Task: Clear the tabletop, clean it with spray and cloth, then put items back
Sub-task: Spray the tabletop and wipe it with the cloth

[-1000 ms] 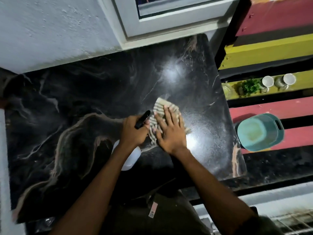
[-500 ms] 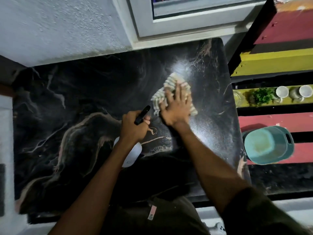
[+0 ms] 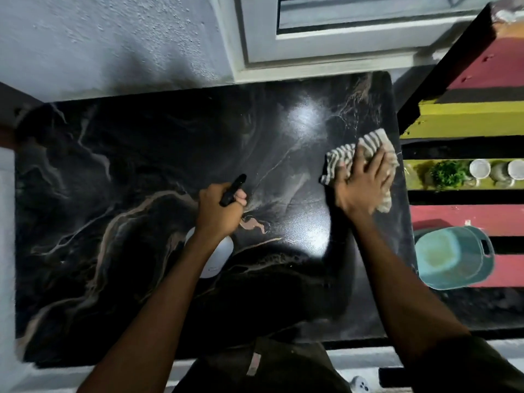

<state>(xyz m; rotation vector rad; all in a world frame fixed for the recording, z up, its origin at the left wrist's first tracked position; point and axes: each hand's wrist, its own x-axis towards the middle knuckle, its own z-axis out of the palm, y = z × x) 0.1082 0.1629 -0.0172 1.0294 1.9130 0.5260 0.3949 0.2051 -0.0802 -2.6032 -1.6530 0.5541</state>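
Grey textured wall (image 3: 113,38), white window frame (image 3: 326,61) above.

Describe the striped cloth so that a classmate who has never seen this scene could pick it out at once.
Start at the black marble-patterned tabletop under the white window frame and follow it to its right edge. There the right hand presses flat on a crumpled beige-and-grey striped cloth. It is the only fabric on the tabletop; the left hand grips a white spray bottle.

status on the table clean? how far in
Cleared: the black marble tabletop holds no loose items. In hand: right hand presses the striped cloth near the right edge; left hand holds the spray bottle. Left: wiping the left side, putting items back.
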